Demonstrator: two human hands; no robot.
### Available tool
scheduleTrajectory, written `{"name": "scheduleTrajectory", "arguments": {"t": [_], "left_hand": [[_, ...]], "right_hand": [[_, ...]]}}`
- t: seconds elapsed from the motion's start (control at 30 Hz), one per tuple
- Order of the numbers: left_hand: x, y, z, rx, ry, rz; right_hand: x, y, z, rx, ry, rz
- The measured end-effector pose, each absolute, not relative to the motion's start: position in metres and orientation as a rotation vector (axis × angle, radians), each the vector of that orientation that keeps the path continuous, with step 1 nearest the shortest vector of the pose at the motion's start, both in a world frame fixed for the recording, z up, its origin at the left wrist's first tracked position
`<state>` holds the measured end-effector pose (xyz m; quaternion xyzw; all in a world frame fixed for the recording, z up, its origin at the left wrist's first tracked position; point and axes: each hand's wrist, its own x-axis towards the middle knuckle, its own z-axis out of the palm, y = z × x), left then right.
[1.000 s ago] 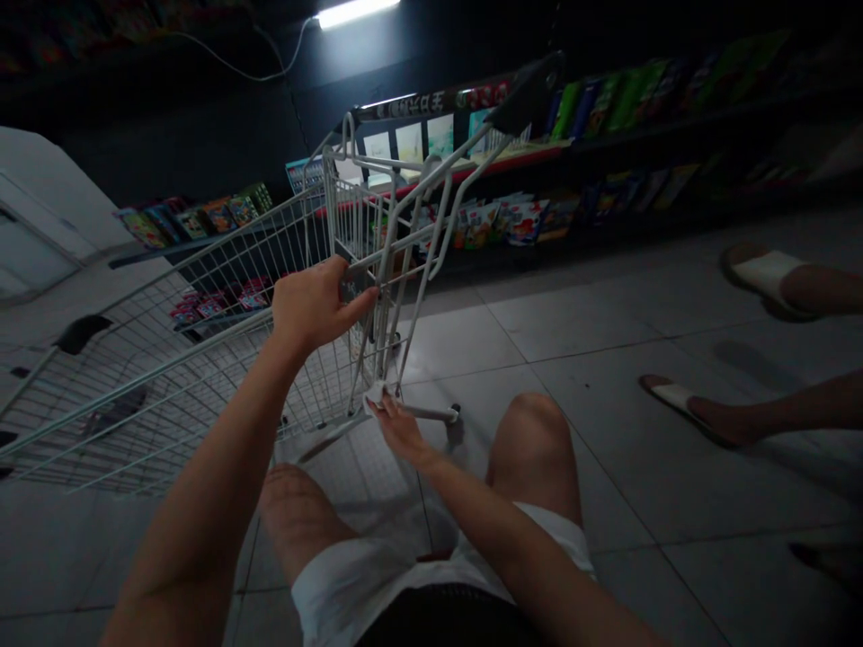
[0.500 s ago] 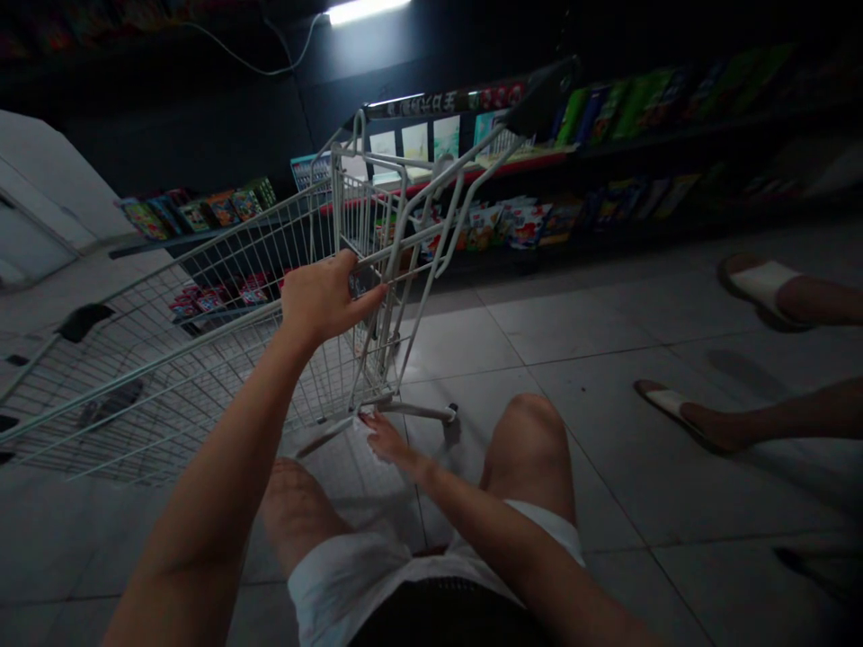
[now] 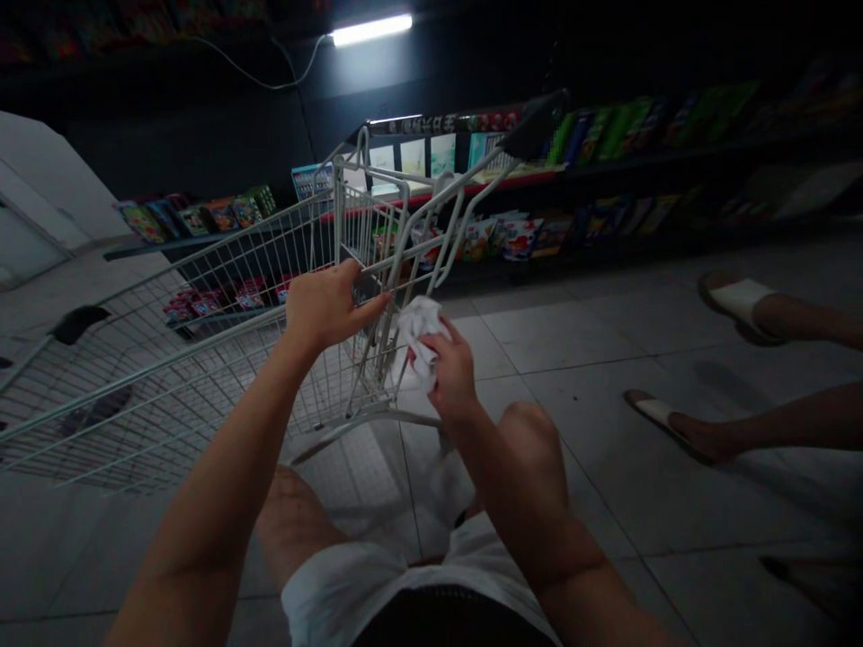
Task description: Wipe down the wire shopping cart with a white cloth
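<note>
A white wire shopping cart (image 3: 202,296) stands tilted in front of me on the tiled floor. My left hand (image 3: 327,305) is closed round a bar of the cart's frame near its rear. My right hand (image 3: 449,368) is raised beside the frame and holds a crumpled white cloth (image 3: 419,337) against the cart's upright bars. My bare knees and white shorts fill the bottom of the view.
Dark shelves (image 3: 607,171) with colourful packets run along the back under a strip light (image 3: 370,29). Another person's legs in white slippers (image 3: 738,301) stand on the tiles at the right. A white cabinet (image 3: 40,207) is at the left.
My right hand has risen with the cloth from the cart's bottom rail near the wheel to the upright bars beside my left hand. The left hand has kept its grip.
</note>
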<state>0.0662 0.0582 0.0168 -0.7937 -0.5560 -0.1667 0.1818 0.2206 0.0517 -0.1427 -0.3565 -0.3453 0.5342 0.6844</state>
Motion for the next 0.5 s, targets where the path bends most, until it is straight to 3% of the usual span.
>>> {"name": "scheduleTrajectory", "arguments": {"t": [0.1, 0.17, 0.23, 0.37, 0.5], "left_hand": [[0.066, 0.058, 0.016, -2.252, -1.583, -0.488], [0.067, 0.058, 0.016, -2.253, -1.596, -0.495], [0.067, 0.058, 0.016, -2.252, -1.603, -0.501], [0.067, 0.059, 0.015, -2.261, -1.591, -0.507], [0.067, 0.061, 0.014, -2.256, -1.596, -0.492]], "right_hand": [[0.220, 0.053, -0.162, -1.139, -1.280, 0.382], [0.209, 0.055, -0.194, -1.269, -1.590, 0.161], [0.195, 0.050, -0.235, -1.348, -1.786, 0.309], [0.181, 0.016, -0.307, -1.329, -1.566, 1.025], [0.180, -0.012, -0.331, -1.210, -1.142, 1.291]]}}
